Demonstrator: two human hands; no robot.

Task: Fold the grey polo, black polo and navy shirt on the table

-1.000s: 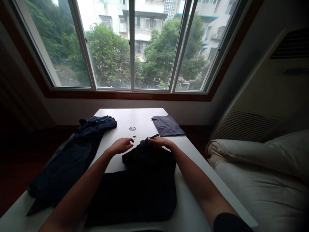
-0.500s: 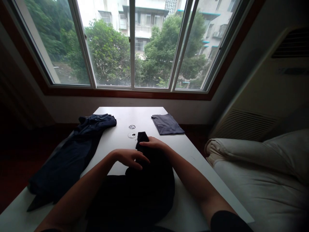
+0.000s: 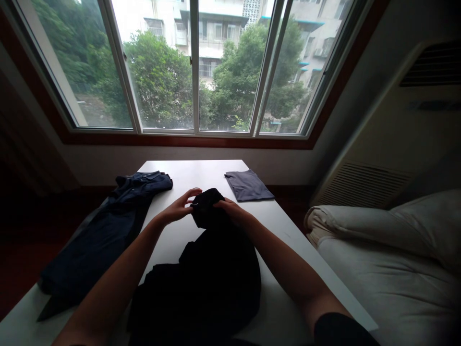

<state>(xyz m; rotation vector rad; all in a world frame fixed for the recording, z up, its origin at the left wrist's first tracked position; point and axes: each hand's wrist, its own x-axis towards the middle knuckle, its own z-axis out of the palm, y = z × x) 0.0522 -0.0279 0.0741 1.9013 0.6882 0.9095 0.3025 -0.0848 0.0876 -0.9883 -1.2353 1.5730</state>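
A black garment lies bunched across the near middle of the white table, too dark to make out its kind. Its far end is lifted between my two hands. My left hand pinches the left edge of that end, thumb below and fingers above. On the opposite edge, my right hand grips the cloth, its fingertips partly hidden in the fabric. Dark blue clothing lies stretched along the table's left side. A folded grey garment rests flat near the far right edge.
Beyond the table is a wide window with a red-brown frame. A pale padded sofa stands close on the right. Behind it leans into view a large vented appliance.
My left hand has moved forward from above the garment and taken hold of its far end. That end is now spread wider between both hands; my right hand stays on it.
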